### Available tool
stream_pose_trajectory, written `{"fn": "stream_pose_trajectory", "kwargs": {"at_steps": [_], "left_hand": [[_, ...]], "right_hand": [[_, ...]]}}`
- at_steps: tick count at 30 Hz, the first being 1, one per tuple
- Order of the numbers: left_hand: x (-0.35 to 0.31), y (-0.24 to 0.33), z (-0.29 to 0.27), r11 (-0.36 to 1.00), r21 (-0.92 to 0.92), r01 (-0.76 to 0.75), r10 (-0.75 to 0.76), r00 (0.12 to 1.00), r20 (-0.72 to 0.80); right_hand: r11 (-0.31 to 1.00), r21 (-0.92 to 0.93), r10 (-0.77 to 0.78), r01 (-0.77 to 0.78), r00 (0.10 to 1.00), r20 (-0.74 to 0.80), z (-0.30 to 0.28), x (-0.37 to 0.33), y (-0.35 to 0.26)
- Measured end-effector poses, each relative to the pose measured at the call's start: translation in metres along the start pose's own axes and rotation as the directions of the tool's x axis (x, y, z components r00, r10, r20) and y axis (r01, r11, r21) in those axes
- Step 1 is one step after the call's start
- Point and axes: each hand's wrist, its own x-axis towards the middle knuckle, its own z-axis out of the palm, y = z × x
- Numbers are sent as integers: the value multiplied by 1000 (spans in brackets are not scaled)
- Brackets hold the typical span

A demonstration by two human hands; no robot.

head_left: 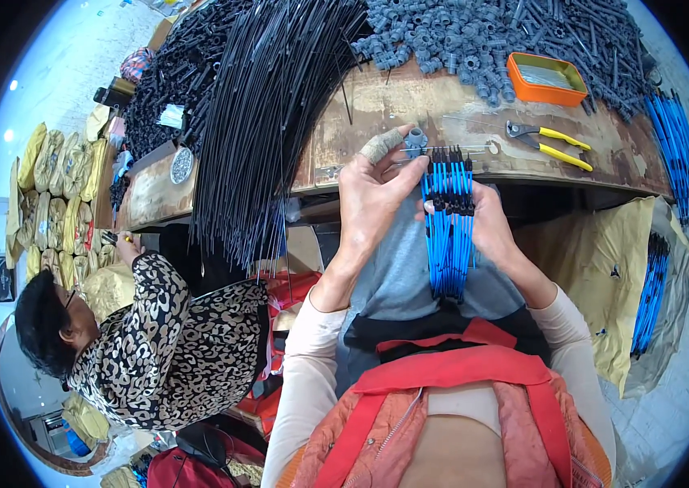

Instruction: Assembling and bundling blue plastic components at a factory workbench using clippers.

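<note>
My left hand [375,189], its index finger wrapped in tan tape, is closed with finger and thumb at a small grey plastic fitting [415,140]. A thin metal wire [481,150] runs sideways there, by the black ends of a row of blue rods. My right hand [488,221] grips this bundle of blue rods [447,244] from its right side. The bundle hangs over my lap with black pieces at its top, middle and bottom. Part of the right fingers is hidden behind the rods.
Pliers with yellow handles [552,145] and an orange box of thin wires [546,80] lie on the worn wooden table [353,122]. Grey fittings [442,41] and long black rods [271,122] are piled there. A co-worker [174,342] sits at left; blue rods [676,154] hang at right.
</note>
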Motion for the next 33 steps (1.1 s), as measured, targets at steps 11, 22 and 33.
{"fn": "stream_pose_trajectory", "kwargs": {"at_steps": [11,22,33], "left_hand": [[13,5,-8,986,-112,121,-118,992,35],[11,13,-7,973,-121,195,-195,981,9],[11,11,-11,994,36,105,-108,988,111]], "right_hand": [[978,-156,-154,140,984,-85,2,-1,9],[966,-234,-158,108,966,-206,4,-14,-2],[987,-103,-129,122,989,-65,-5,-2,-5]]}}
